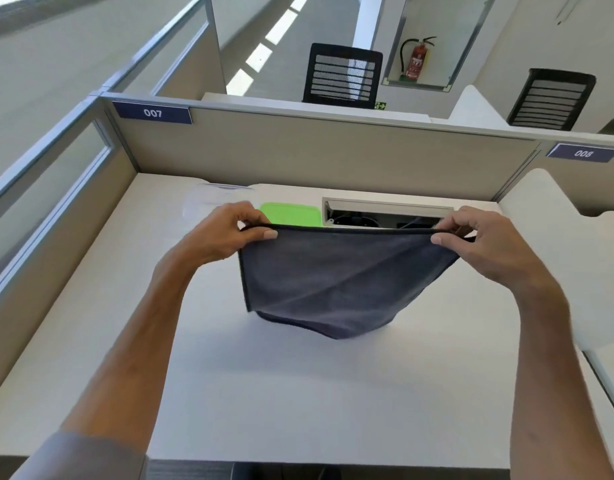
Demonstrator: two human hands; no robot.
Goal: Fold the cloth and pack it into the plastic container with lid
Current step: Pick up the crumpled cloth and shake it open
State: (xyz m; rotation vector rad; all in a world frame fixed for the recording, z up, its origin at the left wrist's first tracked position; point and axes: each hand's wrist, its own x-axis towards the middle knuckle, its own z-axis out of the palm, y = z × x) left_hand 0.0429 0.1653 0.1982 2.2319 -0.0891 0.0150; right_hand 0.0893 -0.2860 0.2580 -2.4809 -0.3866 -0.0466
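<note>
Already doubled over, the cloth (336,282) hangs pinched between left hand (229,233) and right hand (478,244); beyond them the container (208,202) and green lid (291,213) wait unpacked.

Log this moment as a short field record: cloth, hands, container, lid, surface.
cloth: dark grey cloth, held up by its top edge, bottom sagging onto the desk
left hand: pinching the top left corner
right hand: pinching the top right corner
container: clear plastic container, behind the left hand
lid: green lid, off, flat beside the container
surface: white desk
</note>
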